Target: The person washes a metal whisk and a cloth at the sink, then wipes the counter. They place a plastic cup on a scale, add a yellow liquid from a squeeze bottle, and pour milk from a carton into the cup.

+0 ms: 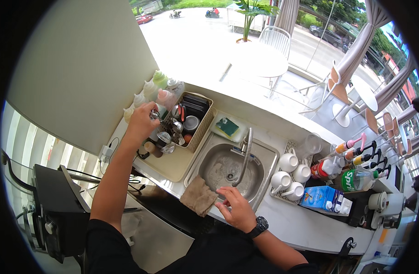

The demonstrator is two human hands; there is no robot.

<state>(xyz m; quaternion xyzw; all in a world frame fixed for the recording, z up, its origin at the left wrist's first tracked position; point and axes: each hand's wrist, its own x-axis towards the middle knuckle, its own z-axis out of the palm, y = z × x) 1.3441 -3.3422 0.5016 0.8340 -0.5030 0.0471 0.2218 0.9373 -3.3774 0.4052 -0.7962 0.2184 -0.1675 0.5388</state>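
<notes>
My left hand (142, 122) is raised at the near left side of a beige plastic basket (203, 138). Its fingers close on a small shiny metal utensil (155, 115), mostly hidden by the hand. Black trays (195, 105), a metal cup (191, 123) and several utensils fill the basket. At the sink's front edge my right hand (236, 209) has its fingers apart and nothing visible in them; a black watch is on that wrist. Beside its fingertips a brown cloth (198, 197) drapes over the front rim of the steel sink (204, 161).
Several squeeze bottles (150, 89) stand behind my left hand. A coiled metal faucet hose (248, 150) arches over the sink, near a green sponge (227, 126). White mugs (288, 161) sit on a drying rack to the right, beside cartons (319, 198) and a soda bottle (355, 179).
</notes>
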